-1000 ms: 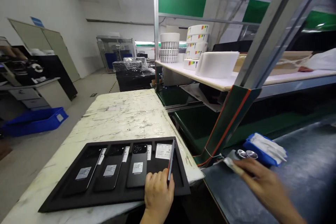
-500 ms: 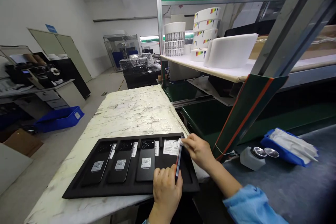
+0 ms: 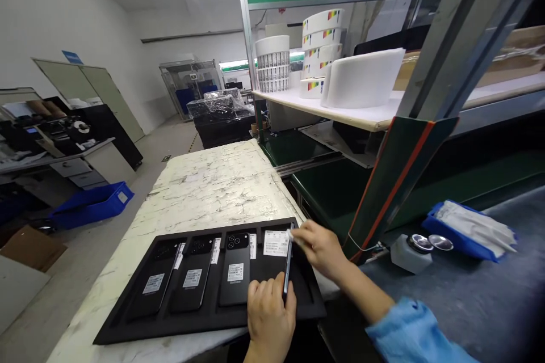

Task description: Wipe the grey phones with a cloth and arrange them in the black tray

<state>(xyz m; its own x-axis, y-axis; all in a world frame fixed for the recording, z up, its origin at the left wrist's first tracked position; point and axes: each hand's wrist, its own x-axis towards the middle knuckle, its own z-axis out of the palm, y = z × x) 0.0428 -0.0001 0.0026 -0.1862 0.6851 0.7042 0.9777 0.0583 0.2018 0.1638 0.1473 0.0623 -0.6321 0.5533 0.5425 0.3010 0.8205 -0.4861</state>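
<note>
My left hand (image 3: pixel 271 315) grips the lower end of a smartphone (image 3: pixel 288 269), which stands on its edge over the right part of a black foam tray (image 3: pixel 191 326). Against the phone's upper end, my right hand (image 3: pixel 317 247) pinches a small white wipe (image 3: pixel 290 235). Three more phones lie back up in the tray's slots: one at the left (image 3: pixel 152 283), one in the middle (image 3: pixel 192 278) and one nearest my left hand (image 3: pixel 235 272). Each bears a white label. A larger printed label (image 3: pixel 276 243) lies just left of the raised phone.
The tray rests on a worn, marbled table (image 3: pixel 213 181). At the right are a shelf with white label rolls (image 3: pixel 361 79), a metal post (image 3: pixel 438 39), a white dispenser bottle (image 3: pixel 411 253) and a blue bin of white cloths (image 3: pixel 472 229). Another blue bin (image 3: pixel 91 204) sits on the floor.
The view has shifted slightly, and the tray appears turned a little. The phone's side edge faces me more squarely. Both hands keep their hold, with the wipe still at the phone's upper end.
</note>
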